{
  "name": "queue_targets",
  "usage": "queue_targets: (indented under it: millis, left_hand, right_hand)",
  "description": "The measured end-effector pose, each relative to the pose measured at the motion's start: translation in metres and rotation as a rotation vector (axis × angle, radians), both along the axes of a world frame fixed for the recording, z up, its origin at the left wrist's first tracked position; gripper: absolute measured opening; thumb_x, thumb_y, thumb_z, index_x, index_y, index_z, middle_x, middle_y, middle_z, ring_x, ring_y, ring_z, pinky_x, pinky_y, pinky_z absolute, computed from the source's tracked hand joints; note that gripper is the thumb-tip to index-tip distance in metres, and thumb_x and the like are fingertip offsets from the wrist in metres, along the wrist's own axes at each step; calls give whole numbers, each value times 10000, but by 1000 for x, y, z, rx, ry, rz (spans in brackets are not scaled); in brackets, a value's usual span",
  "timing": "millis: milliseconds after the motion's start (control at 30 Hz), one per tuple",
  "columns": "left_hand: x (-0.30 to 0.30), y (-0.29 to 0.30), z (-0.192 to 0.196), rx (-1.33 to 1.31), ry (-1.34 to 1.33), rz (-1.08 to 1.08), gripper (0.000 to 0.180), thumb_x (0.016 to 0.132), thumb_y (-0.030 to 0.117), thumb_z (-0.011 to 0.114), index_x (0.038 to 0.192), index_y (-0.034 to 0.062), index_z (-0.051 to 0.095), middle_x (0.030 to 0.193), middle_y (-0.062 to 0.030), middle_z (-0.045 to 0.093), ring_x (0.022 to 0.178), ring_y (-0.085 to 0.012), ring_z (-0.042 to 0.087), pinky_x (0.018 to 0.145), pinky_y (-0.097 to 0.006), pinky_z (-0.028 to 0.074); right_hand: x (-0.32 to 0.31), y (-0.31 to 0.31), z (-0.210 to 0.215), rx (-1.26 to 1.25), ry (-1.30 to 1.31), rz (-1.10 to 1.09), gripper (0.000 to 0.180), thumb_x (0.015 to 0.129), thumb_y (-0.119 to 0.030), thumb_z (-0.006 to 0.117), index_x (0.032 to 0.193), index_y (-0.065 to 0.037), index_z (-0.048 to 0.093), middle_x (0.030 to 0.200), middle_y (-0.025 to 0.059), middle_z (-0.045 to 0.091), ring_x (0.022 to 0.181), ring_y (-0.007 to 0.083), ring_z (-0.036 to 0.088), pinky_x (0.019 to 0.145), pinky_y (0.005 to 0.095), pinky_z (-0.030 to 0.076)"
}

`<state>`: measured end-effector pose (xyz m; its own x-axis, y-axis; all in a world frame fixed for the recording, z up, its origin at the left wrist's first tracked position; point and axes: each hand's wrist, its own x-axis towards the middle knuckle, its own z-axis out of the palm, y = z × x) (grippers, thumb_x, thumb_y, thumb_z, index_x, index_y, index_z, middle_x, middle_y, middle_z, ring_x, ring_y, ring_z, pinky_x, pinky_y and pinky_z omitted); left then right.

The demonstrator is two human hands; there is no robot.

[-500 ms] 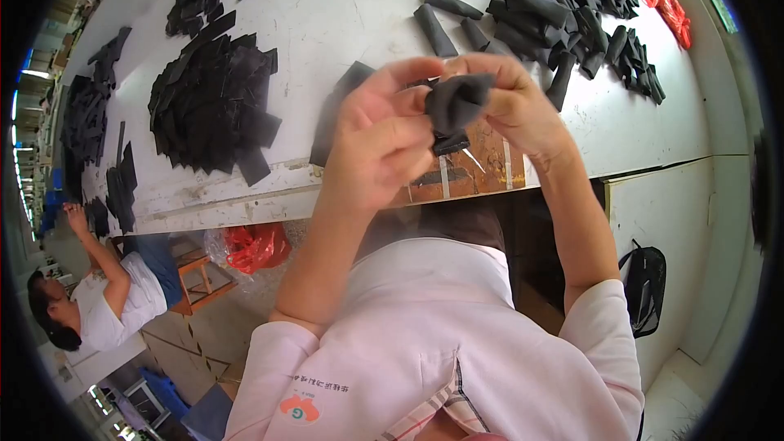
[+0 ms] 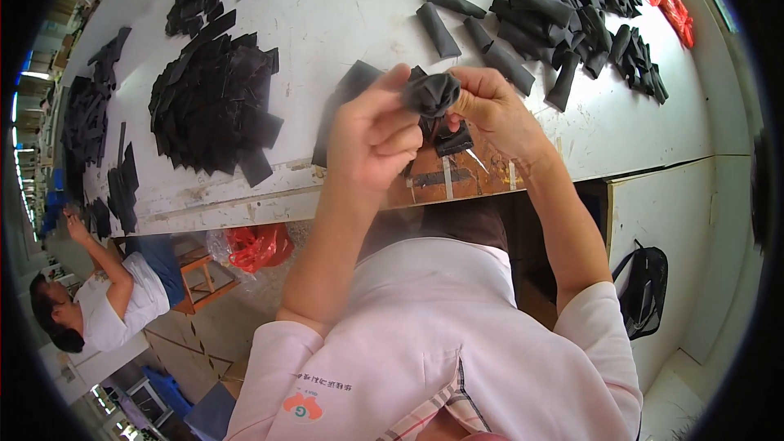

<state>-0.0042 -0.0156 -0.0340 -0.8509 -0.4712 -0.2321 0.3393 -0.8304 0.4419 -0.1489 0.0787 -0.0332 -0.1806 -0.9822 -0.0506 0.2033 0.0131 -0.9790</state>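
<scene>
Above the table's near edge I hold a black fabric tube [image 2: 431, 95], its open end bunched and folded. My right hand [image 2: 500, 114] pinches its right side between thumb and fingers. Curled fingers of my left hand [image 2: 366, 135], a little blurred, close against its left side. Below the tube, a small black block [image 2: 454, 140] lies on a worn brown board [image 2: 490, 173], beside a thin white pointed tool [image 2: 477, 161]. Flat black fabric [image 2: 343, 102] lies on the table behind my left hand.
Flat black fabric pieces form a pile [image 2: 214, 106] at the left, with more behind. Finished-looking black rolls [image 2: 543, 12] heap at the far right, near red plastic bags [image 2: 674, 16]. A co-worker [image 2: 118, 302] sits at the left. A black bag [image 2: 645, 290] hangs at the right.
Both hands have shifted slightly left with the fabric tube, whose open end is now more bunched. Another black roll now shows behind my right hand.
</scene>
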Motion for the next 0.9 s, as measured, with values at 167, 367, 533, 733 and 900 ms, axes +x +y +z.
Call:
queue_targets:
  millis: [167,367,533,733,900]
  left_hand:
    - [7,5,-2,375,311,-165,187,825,36,477,999,6,542,769,-63,590,385,-10,347,328,-156,269]
    - [-7,27,11,-788,-290,349,272,778,-4,575,1048,10,541,898,-71,569,663,-103,555,578,-195,448]
    - [-6,10,27,-1297,-158,187,144,742,-26,604,883,-1,592,857,-68,597,754,-126,566,681,-226,446]
    - [-1,29,19,-1086,-59,549,84,762,-65,579,829,-13,578,834,-65,595,761,-104,530,726,-222,423]
    - [3,39,35,-888,-9,657,86,784,-47,556,863,-15,554,863,-70,591,805,-112,531,792,-249,402]
  right_hand:
    - [-5,-5,6,38,142,83,273,857,-264,535,719,-28,534,639,-26,466,593,67,438,556,199,381]
    - [2,8,-31,3,-325,1,263,845,-297,550,738,-58,531,636,-28,452,602,65,442,567,209,399]
    - [-5,13,-1,15,260,-218,269,868,-283,517,782,-29,548,679,-25,497,631,65,469,582,204,397]
    - [6,18,54,-326,1008,-314,386,750,-385,605,818,-8,552,686,71,532,631,182,525,563,259,414]
    - [17,13,56,-256,1374,-159,336,683,-337,657,730,-37,515,605,67,470,554,251,501,486,341,395]
